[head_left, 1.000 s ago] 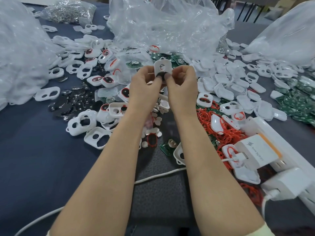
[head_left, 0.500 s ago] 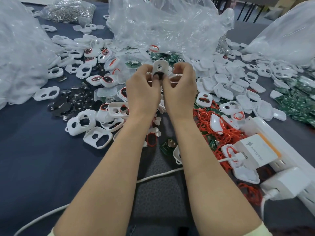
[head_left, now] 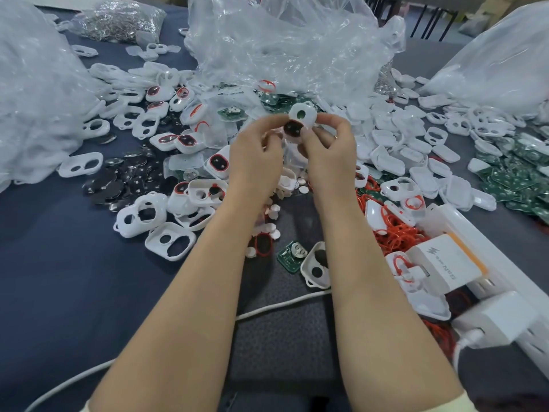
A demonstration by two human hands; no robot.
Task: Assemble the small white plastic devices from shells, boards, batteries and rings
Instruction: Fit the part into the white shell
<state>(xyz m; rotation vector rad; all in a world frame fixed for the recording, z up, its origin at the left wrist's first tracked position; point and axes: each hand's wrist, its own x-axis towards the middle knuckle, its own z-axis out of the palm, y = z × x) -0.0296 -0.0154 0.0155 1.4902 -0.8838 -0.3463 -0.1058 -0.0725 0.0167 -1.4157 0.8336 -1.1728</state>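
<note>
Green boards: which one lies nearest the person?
The lone board on the dark mat, beside a white shell; the rest are heaped far right and by the clear bag.

Shell (head_left: 300,117) turned, top tilted rightward, toward right hand (head_left: 329,156).

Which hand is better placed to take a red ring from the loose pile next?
Probably the right hand: the pile of red rings lies just right of that forearm. Both hands pinch the white shell, so the left hand would hold it alone.
</note>
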